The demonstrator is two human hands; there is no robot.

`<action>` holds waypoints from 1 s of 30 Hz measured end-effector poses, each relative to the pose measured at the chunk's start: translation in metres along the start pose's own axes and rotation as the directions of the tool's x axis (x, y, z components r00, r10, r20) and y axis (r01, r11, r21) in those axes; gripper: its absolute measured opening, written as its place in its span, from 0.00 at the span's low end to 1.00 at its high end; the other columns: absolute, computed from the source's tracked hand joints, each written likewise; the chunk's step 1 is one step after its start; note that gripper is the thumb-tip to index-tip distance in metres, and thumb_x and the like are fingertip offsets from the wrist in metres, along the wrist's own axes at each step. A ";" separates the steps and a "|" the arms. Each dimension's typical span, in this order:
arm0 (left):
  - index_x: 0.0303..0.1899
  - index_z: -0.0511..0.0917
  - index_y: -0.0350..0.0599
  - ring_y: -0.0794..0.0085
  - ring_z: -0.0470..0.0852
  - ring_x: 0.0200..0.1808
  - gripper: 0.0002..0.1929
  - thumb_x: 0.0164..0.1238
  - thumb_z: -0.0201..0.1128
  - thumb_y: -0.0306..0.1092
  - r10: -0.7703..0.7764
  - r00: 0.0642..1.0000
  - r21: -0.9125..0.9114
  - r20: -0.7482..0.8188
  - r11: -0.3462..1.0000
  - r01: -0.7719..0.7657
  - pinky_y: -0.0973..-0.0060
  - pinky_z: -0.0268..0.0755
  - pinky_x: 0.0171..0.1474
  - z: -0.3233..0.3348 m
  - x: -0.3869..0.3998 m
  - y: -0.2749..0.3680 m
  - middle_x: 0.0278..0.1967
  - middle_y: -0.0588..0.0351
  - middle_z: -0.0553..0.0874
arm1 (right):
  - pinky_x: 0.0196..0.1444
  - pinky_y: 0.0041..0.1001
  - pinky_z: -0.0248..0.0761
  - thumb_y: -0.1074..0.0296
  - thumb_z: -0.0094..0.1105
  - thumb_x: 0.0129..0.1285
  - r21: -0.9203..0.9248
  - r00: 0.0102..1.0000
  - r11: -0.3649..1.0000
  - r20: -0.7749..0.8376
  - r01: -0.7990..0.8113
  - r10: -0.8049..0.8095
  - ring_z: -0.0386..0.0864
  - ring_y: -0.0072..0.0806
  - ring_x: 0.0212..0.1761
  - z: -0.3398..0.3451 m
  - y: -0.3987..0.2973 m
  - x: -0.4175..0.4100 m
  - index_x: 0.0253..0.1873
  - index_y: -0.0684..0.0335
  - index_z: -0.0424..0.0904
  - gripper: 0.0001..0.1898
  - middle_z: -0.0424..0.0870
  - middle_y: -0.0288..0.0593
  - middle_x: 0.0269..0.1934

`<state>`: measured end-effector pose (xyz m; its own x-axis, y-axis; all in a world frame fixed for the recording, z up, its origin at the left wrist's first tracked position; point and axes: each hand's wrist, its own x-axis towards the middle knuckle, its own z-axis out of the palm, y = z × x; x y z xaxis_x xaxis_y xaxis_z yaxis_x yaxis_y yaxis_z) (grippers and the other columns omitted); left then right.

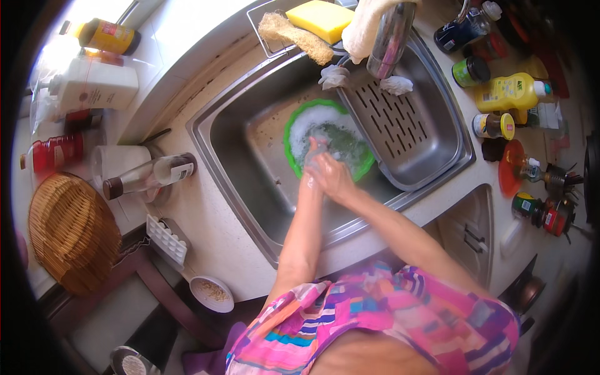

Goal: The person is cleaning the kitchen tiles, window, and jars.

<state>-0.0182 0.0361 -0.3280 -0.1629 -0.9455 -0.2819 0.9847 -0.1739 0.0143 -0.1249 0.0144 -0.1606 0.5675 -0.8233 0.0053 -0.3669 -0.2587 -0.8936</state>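
Note:
Both my hands are pressed together over a green basin [287, 140] of foamy water in the stainless steel sink [262, 154]. My left hand [315, 154], wet and partly hidden, is overlapped by my right hand [333, 176], which wraps across it near the wrist. Suds [304, 122] float along the basin's far side. The hands blur together, so whether something small lies between them cannot be told. Right of the basin, a slotted metal drain tray [391, 122] sits in the sink, overlapping the basin's edge in this view.
A wire rack at the sink's far edge carries a yellow sponge [321, 19] and a loofah [295, 37]; a metal cylinder [391, 42] stands beside them. Bottles, among them a yellow one [506, 92], crowd the right counter. A glass bottle [150, 174], wicker basket [72, 232] and bowl [211, 294] are left.

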 end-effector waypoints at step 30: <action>0.57 0.68 0.49 0.80 0.72 0.27 0.32 0.64 0.54 0.66 0.122 0.870 0.305 -0.478 0.952 0.034 0.78 0.68 0.29 0.087 0.025 -0.042 0.32 0.63 0.75 | 0.39 0.44 0.75 0.59 0.56 0.65 0.038 0.996 0.995 -0.024 -0.087 0.088 0.82 0.55 0.44 -0.038 0.004 -0.018 0.54 0.63 0.73 0.17 0.81 0.65 0.41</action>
<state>-0.0692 -0.0042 -0.2518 0.0087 -0.7119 -0.7023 0.9126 -0.2814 0.2966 -0.1643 0.0093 -0.1469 0.5152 -0.8547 -0.0628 -0.3867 -0.1664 -0.9071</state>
